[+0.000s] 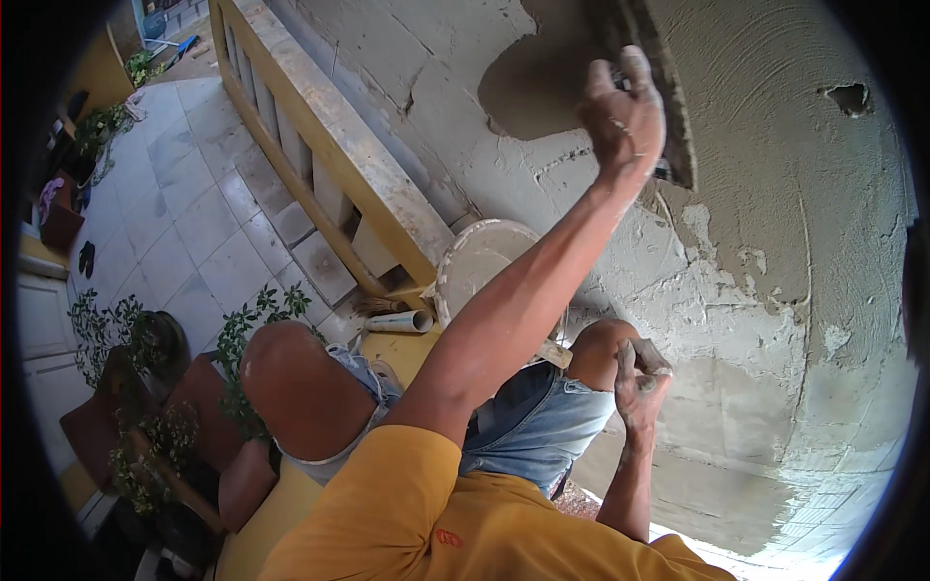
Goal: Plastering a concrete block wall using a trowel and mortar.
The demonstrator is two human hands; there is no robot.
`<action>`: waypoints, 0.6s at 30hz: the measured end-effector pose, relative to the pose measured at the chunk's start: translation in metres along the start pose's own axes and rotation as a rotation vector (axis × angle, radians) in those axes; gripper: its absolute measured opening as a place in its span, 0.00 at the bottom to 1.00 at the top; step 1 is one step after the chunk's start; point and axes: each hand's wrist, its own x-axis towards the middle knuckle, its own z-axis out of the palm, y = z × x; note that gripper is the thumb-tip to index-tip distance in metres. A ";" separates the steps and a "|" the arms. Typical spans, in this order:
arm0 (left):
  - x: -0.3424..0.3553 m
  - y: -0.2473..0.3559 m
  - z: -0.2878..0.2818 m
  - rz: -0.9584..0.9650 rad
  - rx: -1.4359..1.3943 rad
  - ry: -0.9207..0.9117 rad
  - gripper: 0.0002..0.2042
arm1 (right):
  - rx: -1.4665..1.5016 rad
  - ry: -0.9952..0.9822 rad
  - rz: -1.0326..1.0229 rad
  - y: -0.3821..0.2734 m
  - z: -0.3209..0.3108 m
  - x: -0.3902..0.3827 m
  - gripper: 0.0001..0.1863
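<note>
My left hand [625, 121], dusted with mortar, is closed round a plastering trowel [680, 126]. The trowel's long dark blade lies against the grey wall [736, 387], beside a darker wet patch of mortar [538, 82]; the hand hides its handle. Beside my right knee, my right hand [641, 385] is closed, its fingers curled and coated in grey mortar. Whether anything is inside it I cannot make out. Under my left forearm stands a pale round bucket [484, 242], partly covered, with a short piece of wood [554, 354] near its lower side.
A yellow-framed balustrade [329, 155] runs up from the bucket to the wall's left. A white pipe [399, 321] lies by my left knee. Potted plants [160, 436] stand at lower left, beside a tiled floor [184, 213]. The wall has a hole [850, 99] at upper right.
</note>
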 end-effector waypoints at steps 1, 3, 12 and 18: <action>0.002 0.006 0.007 0.093 -0.056 -0.059 0.30 | -0.024 0.008 -0.175 -0.016 0.008 0.010 0.07; 0.003 0.007 0.003 0.154 -0.036 -0.067 0.30 | -0.050 0.017 -0.348 -0.029 0.009 0.015 0.07; 0.003 -0.110 -0.070 -0.313 0.011 0.233 0.30 | 0.030 0.036 0.094 0.007 -0.011 -0.015 0.08; -0.035 -0.052 -0.015 0.013 0.009 -0.045 0.31 | 0.038 0.109 -0.275 -0.050 0.028 0.022 0.06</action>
